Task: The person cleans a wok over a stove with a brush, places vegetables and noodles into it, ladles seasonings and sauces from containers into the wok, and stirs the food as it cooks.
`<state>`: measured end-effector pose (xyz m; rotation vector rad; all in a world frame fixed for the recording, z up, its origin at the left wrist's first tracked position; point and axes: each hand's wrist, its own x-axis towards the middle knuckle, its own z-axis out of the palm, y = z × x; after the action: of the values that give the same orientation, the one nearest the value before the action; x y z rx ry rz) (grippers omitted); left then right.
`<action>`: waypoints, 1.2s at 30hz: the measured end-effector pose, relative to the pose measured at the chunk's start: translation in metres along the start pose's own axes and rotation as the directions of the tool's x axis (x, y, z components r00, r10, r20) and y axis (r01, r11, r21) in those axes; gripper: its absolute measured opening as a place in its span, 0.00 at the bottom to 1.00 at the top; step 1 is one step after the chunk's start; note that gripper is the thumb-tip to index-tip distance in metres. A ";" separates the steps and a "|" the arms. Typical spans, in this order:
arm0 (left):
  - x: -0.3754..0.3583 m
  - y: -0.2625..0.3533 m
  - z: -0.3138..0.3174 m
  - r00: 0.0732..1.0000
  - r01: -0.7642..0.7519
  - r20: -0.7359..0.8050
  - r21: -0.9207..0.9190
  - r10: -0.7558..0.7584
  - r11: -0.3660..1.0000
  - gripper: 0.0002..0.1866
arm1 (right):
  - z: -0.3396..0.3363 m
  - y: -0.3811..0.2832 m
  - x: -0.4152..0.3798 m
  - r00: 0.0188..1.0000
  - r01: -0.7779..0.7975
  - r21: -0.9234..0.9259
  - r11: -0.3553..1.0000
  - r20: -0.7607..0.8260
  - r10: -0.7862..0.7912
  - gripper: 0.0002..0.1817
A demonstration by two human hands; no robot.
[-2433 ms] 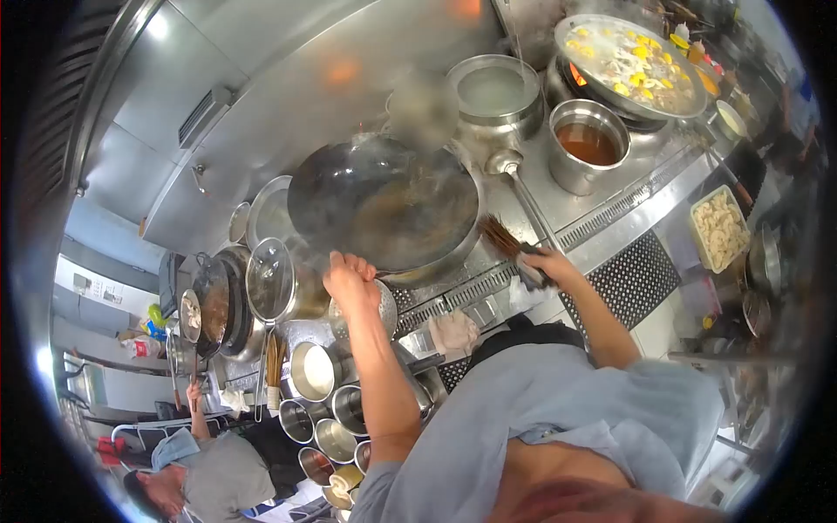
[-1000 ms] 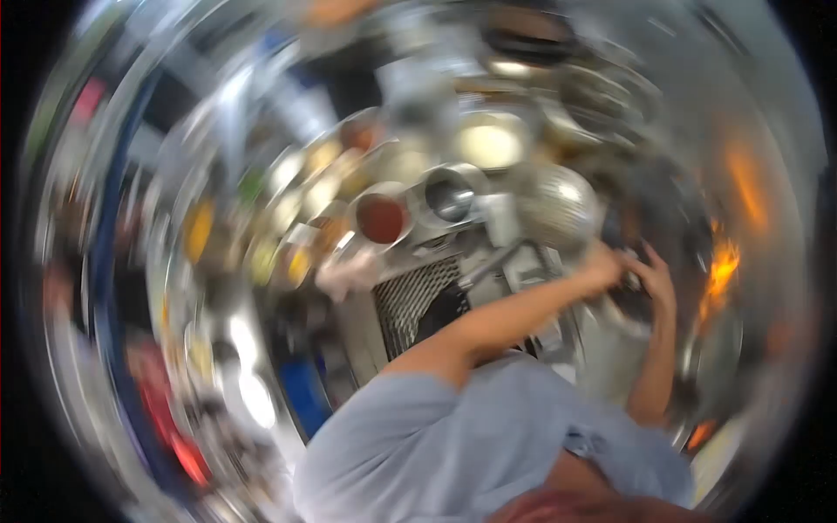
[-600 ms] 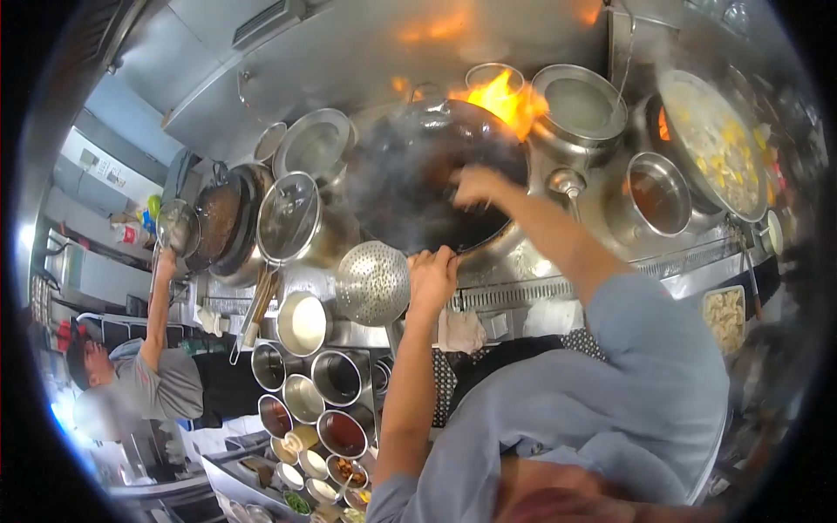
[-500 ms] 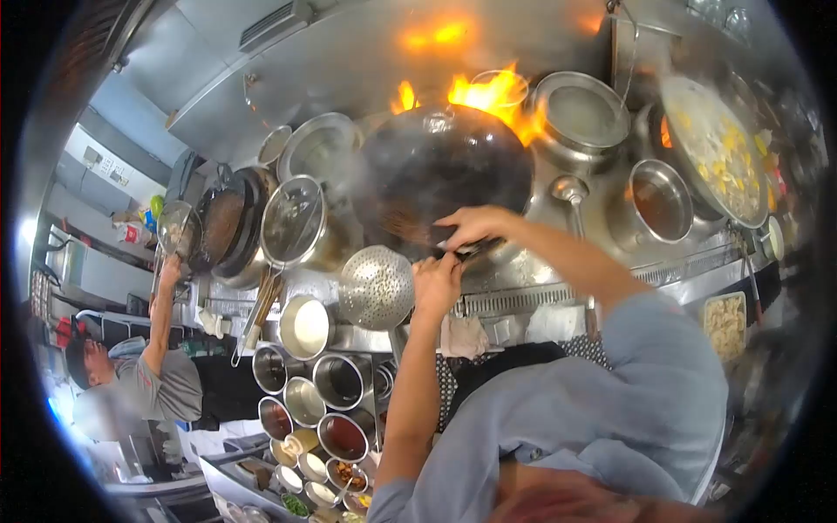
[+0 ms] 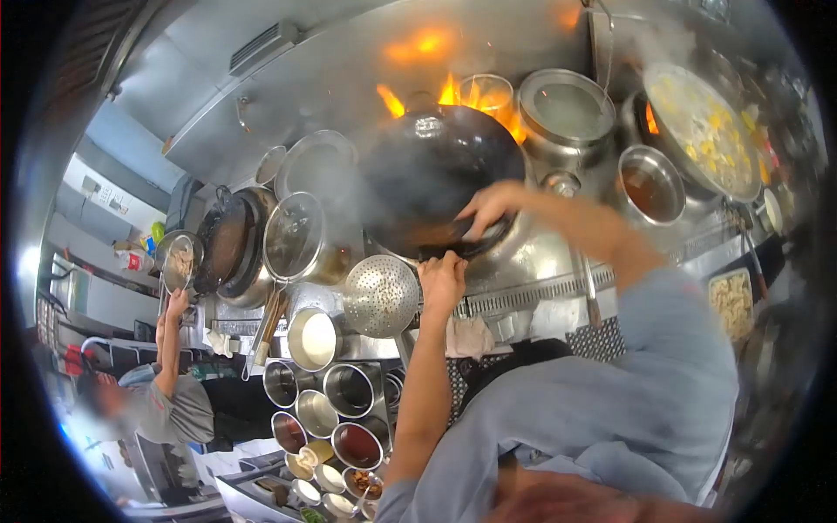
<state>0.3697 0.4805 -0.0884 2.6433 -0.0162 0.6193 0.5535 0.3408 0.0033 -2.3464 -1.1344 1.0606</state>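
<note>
A large black wok [image 5: 436, 166] stands tilted in the middle of the stove, with flames behind its far rim. My left hand [image 5: 442, 281] is closed on its near edge, fingers curled at the rim. Just above, my right hand [image 5: 495, 209] reaches over the wok's near side, closed round a brown wok brush [image 5: 433, 235] whose bristles lie against the inner wall. The brush is blurred and partly hidden by steam and fingers. Left of my left hand a perforated ladle [image 5: 381, 296] rests at the stove's front edge.
Flames [image 5: 449, 91] rise behind the wok. At right are a steaming pan of yellow and white food [image 5: 706, 131] and a pot of brown liquid [image 5: 651, 185]. A co-worker [image 5: 179, 401] at left holds a strainer [image 5: 180, 261]. Several sauce pots [image 5: 357, 444] stand lower left.
My right hand has moved slightly right and up, and the brush has shifted right inside the wok. My left hand stays at the rim. The co-worker's strainer has come lower.
</note>
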 end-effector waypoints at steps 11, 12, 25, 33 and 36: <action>0.009 0.014 -0.005 0.995 -0.099 -0.049 -0.237 0.090 0.966 0.06 | 0.048 0.024 0.043 0.661 0.311 -0.201 0.929 -0.656 -0.363 0.13; 0.005 -0.005 0.009 0.988 -0.149 -0.077 -0.214 0.135 0.966 0.07 | 0.036 -0.015 0.012 0.999 0.022 0.091 0.996 0.037 -0.025 0.24; -0.007 -0.005 -0.002 0.983 -0.183 0.068 0.231 0.172 0.956 0.13 | 0.227 0.042 -0.135 0.313 -0.521 0.495 0.695 -0.647 0.695 0.36; -0.009 0.007 -0.001 0.983 -0.160 0.118 0.167 0.141 0.973 0.09 | 0.284 0.089 -0.150 0.354 -0.660 0.382 0.647 -0.602 0.716 0.26; 0.000 0.004 -0.004 0.996 -0.086 0.038 0.079 0.083 0.993 0.07 | 0.329 0.124 -0.177 0.052 -0.494 0.638 0.591 -0.657 0.752 0.28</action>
<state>0.3673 0.4787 -0.0835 2.7433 -0.1164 0.6142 0.3036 0.1165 -0.2019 -2.5382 0.5565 -0.1439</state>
